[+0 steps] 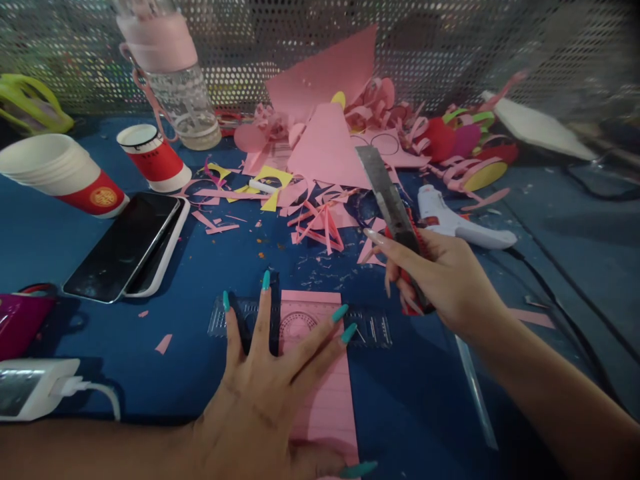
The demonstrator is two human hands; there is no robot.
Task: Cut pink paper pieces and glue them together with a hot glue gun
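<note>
My left hand lies flat with fingers spread on a clear plastic ruler that crosses a pink paper strip on the blue table. My right hand is closed around a red utility knife with its long blade extended, pointing up and away, held above the table to the right of the ruler. The blade tip is clear of the paper.
A white glue gun lies behind my right hand. Pink paper scraps pile at the back. Two stacked phones, paper cups, a water bottle and a charger sit left.
</note>
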